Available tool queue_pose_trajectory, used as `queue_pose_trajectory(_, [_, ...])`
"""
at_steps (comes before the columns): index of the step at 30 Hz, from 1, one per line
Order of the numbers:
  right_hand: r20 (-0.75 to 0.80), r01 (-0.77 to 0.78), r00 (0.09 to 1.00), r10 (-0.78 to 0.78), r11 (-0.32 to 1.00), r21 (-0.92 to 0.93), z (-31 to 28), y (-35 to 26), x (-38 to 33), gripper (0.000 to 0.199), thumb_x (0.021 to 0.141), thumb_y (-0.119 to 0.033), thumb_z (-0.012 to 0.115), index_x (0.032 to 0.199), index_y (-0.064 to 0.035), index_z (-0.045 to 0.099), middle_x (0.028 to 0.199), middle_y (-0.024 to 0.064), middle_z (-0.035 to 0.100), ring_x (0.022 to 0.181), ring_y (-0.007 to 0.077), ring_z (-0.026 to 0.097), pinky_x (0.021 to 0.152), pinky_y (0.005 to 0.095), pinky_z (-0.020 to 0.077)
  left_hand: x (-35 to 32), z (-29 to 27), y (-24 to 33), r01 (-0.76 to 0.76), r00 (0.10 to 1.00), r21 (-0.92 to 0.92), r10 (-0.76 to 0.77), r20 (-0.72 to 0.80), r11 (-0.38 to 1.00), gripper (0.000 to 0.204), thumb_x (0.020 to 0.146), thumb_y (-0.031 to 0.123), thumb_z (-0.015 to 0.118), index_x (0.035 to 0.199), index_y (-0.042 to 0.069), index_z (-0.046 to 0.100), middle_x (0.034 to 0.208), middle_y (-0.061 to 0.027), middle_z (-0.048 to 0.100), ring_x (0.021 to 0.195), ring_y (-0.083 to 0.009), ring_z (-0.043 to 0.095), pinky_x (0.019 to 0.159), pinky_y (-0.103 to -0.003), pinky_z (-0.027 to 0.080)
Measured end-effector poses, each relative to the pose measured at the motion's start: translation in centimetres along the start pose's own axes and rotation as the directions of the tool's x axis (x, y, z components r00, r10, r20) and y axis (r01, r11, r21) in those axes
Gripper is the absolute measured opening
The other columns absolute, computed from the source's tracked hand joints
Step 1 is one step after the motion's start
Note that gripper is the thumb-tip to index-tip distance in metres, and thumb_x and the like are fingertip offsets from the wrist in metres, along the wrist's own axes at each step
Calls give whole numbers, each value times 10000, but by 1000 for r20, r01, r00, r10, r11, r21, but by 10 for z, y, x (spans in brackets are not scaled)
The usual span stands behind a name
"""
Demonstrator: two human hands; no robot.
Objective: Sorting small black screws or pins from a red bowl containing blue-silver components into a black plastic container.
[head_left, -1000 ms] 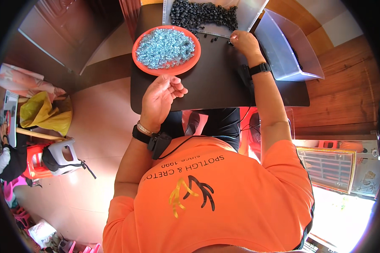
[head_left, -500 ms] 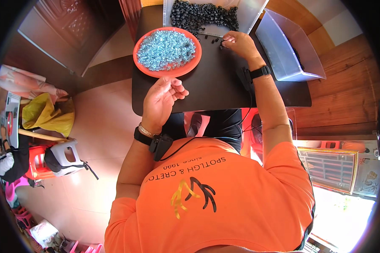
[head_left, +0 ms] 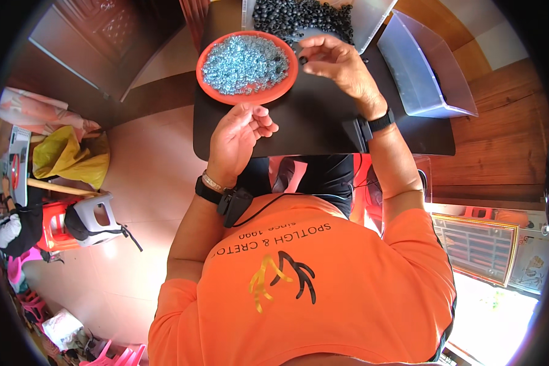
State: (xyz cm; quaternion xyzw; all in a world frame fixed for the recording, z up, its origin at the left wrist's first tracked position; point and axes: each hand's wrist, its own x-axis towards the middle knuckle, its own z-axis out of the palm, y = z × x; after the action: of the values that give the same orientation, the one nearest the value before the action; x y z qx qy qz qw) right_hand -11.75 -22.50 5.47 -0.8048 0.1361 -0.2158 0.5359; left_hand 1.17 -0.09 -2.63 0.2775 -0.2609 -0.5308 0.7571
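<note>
Between the thumb and forefinger of my right hand (head_left: 341, 68) is a small round black piece (head_left: 303, 60), pinched beside the right rim of an orange-red plate (head_left: 202, 80). The plate carries a heap of small clear bluish pieces (head_left: 241, 64). Just in front of the plate's near rim, my left hand (head_left: 236, 141) is raised with its fingers curled in toward the thumb; whatever it may hold is too small to make out. Behind my right hand, many black pieces (head_left: 305, 17) lie in a clear plastic box at the table's far side.
A second translucent box (head_left: 430, 88) stands tilted on the dark table (head_left: 323, 125) at the right. Wooden panelling (head_left: 500, 134) rises beyond it. At the left are a yellow cloth bag (head_left: 73, 158), a grey and red stool (head_left: 97, 222) and part of another person (head_left: 18, 229).
My right hand has come left and nearer from the loose black pieces by the box, bringing a black piece up to the plate. My left hand keeps nearly the same pose.
</note>
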Motion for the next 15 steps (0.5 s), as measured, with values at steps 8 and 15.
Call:
queue_pose_trajectory(8, [104, 120, 985, -136, 982, 148, 76, -17, -30, 486, 745, 63, 715, 1192, -96, 609, 960, -6, 636, 869, 91, 572, 791, 250, 472, 4, 0, -1, -2, 1000, -40, 3, 12, 999, 304, 968, 249, 422, 1089, 5, 556, 963, -89, 599, 904, -226, 598, 824, -344, 452])
queue_pose_trajectory(15, [34, 271, 963, -269, 961, -62, 91, -15, -36, 468, 704, 17, 757, 1145, -91, 640, 949, 18, 649, 878, 122, 592, 784, 263, 483, 1, 9, 1, -26, 999, -68, 24, -33, 997, 322, 965, 234, 449, 1176, 12, 547, 1087, -83, 595, 946, -201, 582, 840, -346, 433])
